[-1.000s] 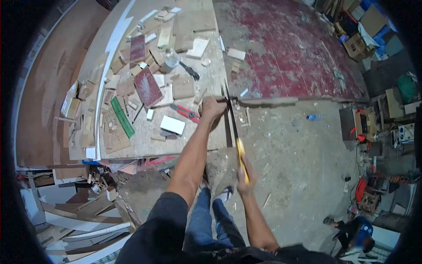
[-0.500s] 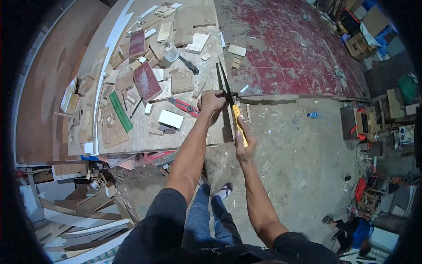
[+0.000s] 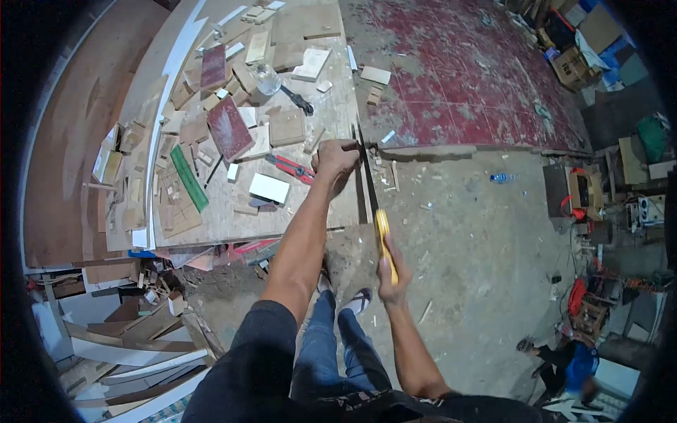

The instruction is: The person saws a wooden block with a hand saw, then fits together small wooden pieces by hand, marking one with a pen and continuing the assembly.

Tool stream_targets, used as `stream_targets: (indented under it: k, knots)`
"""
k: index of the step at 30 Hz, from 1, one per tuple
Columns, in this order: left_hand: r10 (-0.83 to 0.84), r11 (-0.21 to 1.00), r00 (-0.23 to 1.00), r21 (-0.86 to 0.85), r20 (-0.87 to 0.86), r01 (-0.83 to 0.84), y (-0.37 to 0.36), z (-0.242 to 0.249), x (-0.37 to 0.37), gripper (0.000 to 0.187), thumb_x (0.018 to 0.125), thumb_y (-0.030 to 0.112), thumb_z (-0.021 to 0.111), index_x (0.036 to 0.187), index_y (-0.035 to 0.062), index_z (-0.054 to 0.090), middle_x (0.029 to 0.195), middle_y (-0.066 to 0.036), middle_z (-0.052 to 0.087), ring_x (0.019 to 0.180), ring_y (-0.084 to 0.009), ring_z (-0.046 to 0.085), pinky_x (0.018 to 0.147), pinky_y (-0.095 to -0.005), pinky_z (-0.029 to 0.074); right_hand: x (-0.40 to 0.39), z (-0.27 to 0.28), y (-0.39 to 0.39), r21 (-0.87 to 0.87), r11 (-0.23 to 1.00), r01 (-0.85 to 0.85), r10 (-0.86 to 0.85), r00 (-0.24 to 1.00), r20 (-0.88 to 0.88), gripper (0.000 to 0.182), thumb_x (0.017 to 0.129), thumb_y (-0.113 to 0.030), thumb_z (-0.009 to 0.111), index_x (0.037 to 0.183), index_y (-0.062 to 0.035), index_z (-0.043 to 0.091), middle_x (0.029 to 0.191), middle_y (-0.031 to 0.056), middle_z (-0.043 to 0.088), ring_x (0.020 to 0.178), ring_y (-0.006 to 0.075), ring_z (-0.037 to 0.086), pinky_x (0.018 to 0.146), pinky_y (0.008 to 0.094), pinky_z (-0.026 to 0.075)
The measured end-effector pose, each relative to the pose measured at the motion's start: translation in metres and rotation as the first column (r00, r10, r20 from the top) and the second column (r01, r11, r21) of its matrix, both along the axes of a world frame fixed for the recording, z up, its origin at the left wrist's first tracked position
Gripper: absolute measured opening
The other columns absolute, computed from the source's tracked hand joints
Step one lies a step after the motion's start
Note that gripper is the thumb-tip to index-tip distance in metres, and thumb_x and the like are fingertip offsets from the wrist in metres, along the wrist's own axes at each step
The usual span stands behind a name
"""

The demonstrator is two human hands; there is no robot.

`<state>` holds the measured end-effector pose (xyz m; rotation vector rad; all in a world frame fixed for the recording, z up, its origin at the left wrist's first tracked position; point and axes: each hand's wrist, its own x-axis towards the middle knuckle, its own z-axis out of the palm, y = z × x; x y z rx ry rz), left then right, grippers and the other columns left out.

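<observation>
My right hand [image 3: 393, 271] is wrapped round the yellow handle of a handsaw [image 3: 382, 233], off the front right corner of the workbench [image 3: 331, 211]. The dark blade runs away from me along the bench's right edge. Close against the blade's left side, my left hand [image 3: 337, 161] is closed at that edge. What it grips is mostly hidden by the fingers; a short dark end [image 3: 373, 146] shows just beyond the blade. Red-and-black pliers-like tool [image 3: 290, 168] lies left of this hand, with a white block [image 3: 269, 188] nearer to me.
Wood offcuts, two dark red boards [image 3: 230, 127], a green strip [image 3: 188, 178] and a clear jar [image 3: 266, 80] crowd the bench. A red platform [image 3: 458, 84] stands beyond the right edge. Scraps and a bottle [image 3: 501, 178] lie on the floor. Another person [image 3: 580, 363] is at lower right.
My right hand has drawn the saw back toward me, so less blade extends past my left hand. The left hand stays at the bench edge. The view has shifted slightly.
</observation>
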<state>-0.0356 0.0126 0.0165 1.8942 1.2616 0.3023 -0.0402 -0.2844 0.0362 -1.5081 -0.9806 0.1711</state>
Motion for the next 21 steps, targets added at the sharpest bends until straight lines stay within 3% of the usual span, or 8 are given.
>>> stream_targets:
  k: [2, 4, 10, 12, 13, 16, 20, 21]
  knots:
    - [0.032, 0.999, 0.99, 0.044, -0.137, -0.026, -0.003, 0.009, 0.002, 0.045, 0.068, 0.04, 0.073, 0.111, 0.0266, 0.073, 0.11, -0.005, 0.072, 0.103, -0.0246, 0.068, 0.093, -0.0359, 0.05, 0.022, 0.017, 0.042, -0.1, 0.995, -0.025, 0.015, 0.995, -0.102, 0.044, 0.096, -0.019, 0.05, 0.136, -0.0008, 0.053, 0.08, 0.0003, 0.057, 0.059, 0.0074, 0.043, 0.056, 0.0239, 0.037]
    - [0.045, 0.998, 0.993, 0.036, -0.106, -0.042, -0.011, 0.012, -0.001, 0.04, 0.066, 0.036, 0.069, 0.105, 0.0266, 0.075, 0.104, -0.007, 0.073, 0.099, -0.026, 0.068, 0.089, -0.037, 0.051, 0.034, 0.034, 0.073, -0.143, 0.981, -0.128, 0.063, 0.92, -0.387, 0.043, 0.094, -0.011, 0.049, 0.133, 0.0058, 0.053, 0.132, 0.0227, 0.058, 0.126, 0.0303, 0.054, 0.108, 0.0392, 0.037]
    - [-0.011, 0.997, 1.0, 0.074, 0.025, 0.009, -0.001, -0.008, 0.0, 0.034, 0.064, 0.033, 0.065, 0.095, 0.025, 0.077, 0.094, -0.01, 0.073, 0.093, -0.0295, 0.069, 0.083, -0.0397, 0.051, 0.017, 0.027, 0.032, -0.114, 0.993, -0.041, 0.021, 0.985, -0.174, 0.043, 0.095, -0.013, 0.05, 0.135, 0.0028, 0.052, 0.132, 0.0194, 0.059, 0.124, 0.0287, 0.056, 0.107, 0.0359, 0.038]
    - [0.076, 0.987, 0.997, 0.14, 0.004, -0.076, -0.008, 0.001, 0.001, 0.033, 0.065, 0.034, 0.065, 0.094, 0.0254, 0.077, 0.094, -0.011, 0.072, 0.094, -0.0307, 0.068, 0.083, -0.0416, 0.051, 0.036, 0.035, 0.075, -0.215, 0.968, -0.129, 0.031, 0.913, -0.406, 0.043, 0.096, -0.018, 0.048, 0.134, 0.0032, 0.054, 0.13, 0.0233, 0.059, 0.123, 0.026, 0.056, 0.108, 0.0374, 0.035]
    - [0.072, 0.987, 0.997, 0.145, -0.002, -0.071, -0.009, 0.011, 0.0, 0.033, 0.065, 0.034, 0.065, 0.094, 0.0254, 0.077, 0.094, -0.011, 0.072, 0.094, -0.0307, 0.068, 0.083, -0.0416, 0.051, 0.025, 0.03, 0.067, -0.072, 0.997, -0.008, 0.004, 0.998, -0.055, 0.044, 0.096, -0.019, 0.049, 0.135, 0.0021, 0.054, 0.123, 0.0203, 0.064, 0.096, 0.0178, 0.065, 0.089, 0.03, 0.048]
    - [-0.016, 1.0, 0.993, 0.004, -0.113, 0.017, -0.001, 0.029, 0.005, 0.045, 0.066, 0.039, 0.071, 0.109, 0.0279, 0.074, 0.107, -0.008, 0.072, 0.1, -0.0262, 0.069, 0.092, -0.038, 0.051, -0.011, 0.015, -0.008, -0.097, 0.995, 0.015, -0.02, 0.999, -0.048, 0.042, 0.097, -0.018, 0.049, 0.135, 0.0003, 0.055, 0.121, 0.0185, 0.066, 0.086, 0.0116, 0.063, 0.08, 0.0257, 0.048]
    - [-0.008, 0.999, 0.986, 0.033, -0.168, 0.013, -0.009, 0.021, 0.001, 0.046, 0.066, 0.042, 0.071, 0.111, 0.0296, 0.073, 0.105, -0.007, 0.073, 0.099, -0.026, 0.069, 0.091, -0.0382, 0.05, 0.034, 0.029, 0.07, -0.149, 0.985, -0.086, 0.029, 0.936, -0.35, 0.041, 0.092, -0.011, 0.051, 0.13, 0.0046, 0.057, 0.127, 0.0248, 0.061, 0.124, 0.0281, 0.057, 0.105, 0.0363, 0.04]
    - [0.004, 0.999, 0.989, 0.032, -0.149, 0.001, -0.011, 0.019, -0.001, 0.047, 0.066, 0.043, 0.07, 0.111, 0.03, 0.073, 0.104, -0.007, 0.073, 0.099, -0.0259, 0.069, 0.091, -0.0381, 0.05, 0.036, 0.038, 0.082, -0.106, 0.992, -0.073, 0.046, 0.97, -0.238, 0.042, 0.092, -0.011, 0.05, 0.131, 0.0051, 0.056, 0.127, 0.0246, 0.061, 0.125, 0.0299, 0.055, 0.107, 0.0383, 0.038]
